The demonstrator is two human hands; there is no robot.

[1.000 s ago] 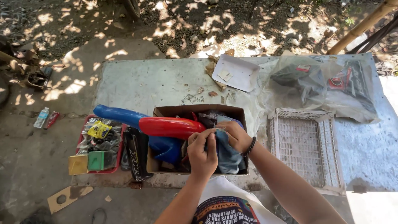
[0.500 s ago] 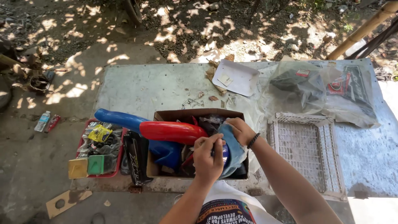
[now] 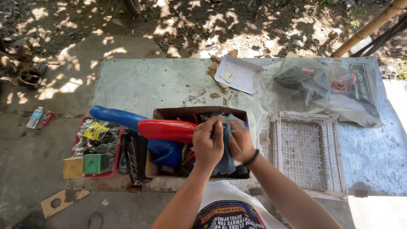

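Here both hands grip a blue cloth [image 3: 226, 146] over the open cardboard box [image 3: 199, 113] at the worktop's [image 3: 140, 85] near edge. The left hand [image 3: 207, 142] and the right hand [image 3: 240, 142] are pressed close, fingers curled into the fabric. A red plastic fairing [image 3: 165, 130] and a blue fairing [image 3: 112, 116] jut out of the box to its left. Right of the box sits a white plastic crate [image 3: 306, 152]; left of it, a red tray [image 3: 95, 146] of small parts.
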